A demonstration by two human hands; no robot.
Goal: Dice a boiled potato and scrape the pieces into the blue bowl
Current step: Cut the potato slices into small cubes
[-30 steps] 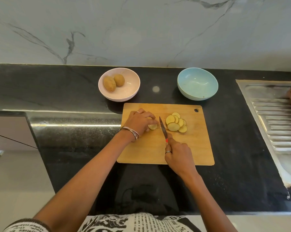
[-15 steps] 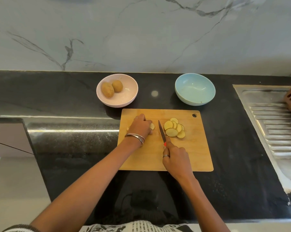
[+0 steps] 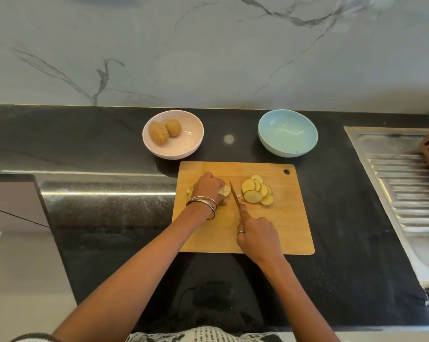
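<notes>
Centre of frame, on the wooden cutting board (image 3: pixel 277 233): left hand (image 3: pixel 208 187) curled over the pale boiled potato stub (image 3: pixel 224 191). Right hand (image 3: pixel 256 234) grips the slim steel knife (image 3: pixel 235 195). Cut rounds (image 3: pixel 257 192) right of blade. Round blue bowl (image 3: pixel 288 132) upper right, bare. Potato likely soft, crumbly, slippery; pin gently from above.

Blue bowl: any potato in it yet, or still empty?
Practically empty. The blue bowl shows a bare inside apart from tiny specks; the potato slices lie on the cutting board.
</notes>
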